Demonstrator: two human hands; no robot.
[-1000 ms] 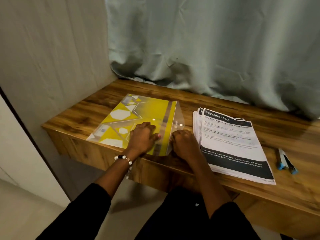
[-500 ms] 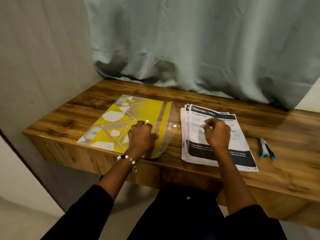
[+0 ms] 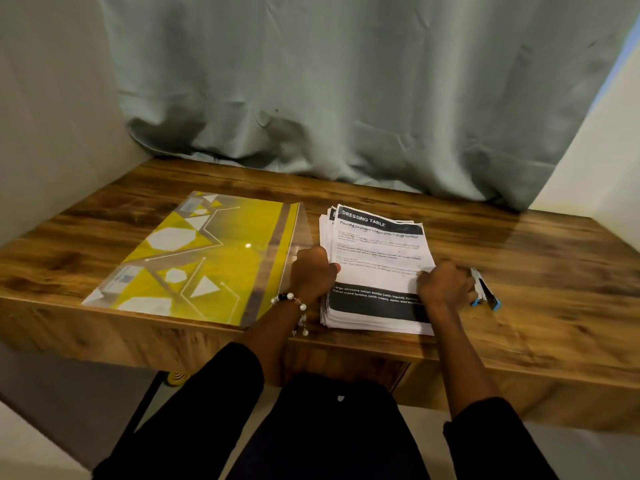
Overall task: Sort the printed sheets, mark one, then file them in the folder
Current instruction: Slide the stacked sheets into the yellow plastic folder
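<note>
Head view, single frame. Wooden desk (image 3: 519, 306) set against a wall on the left, with a grey-green curtain (image 3: 346, 98) hanging along its back edge. Stack of printed sheets (image 3: 377, 265) lies near the front edge, roughly mid-desk, top page headed with a black band; lower sheets are fanned slightly at the left and back edges, so the pile is not yet squared. Left hand (image 3: 311, 275) sits at the stack's left edge, fingers curled against the side of the pile with the thumb on the top page; it appears to grip the edge. Right hand (image 3: 446, 285) is at the stack's right edge, fingers curled onto the paper there; whether it pinches only the top sheet or the whole pile cannot be told. Judgement: both hands bracket the pile in order to gather or lift it for sorting, which has not visibly begun. Yellow folder (image 3: 207, 258) lies flat toward the front left corner, just beside the stack; a clear flap along its right side rises slightly next to the left hand, presumably left accessible for filing. Blue-capped markers (image 3: 485, 292) rest just right of the right hand, near the front edge, within reach for the marking step. Beaded bracelet (image 3: 294, 303) on left wrist.
</note>
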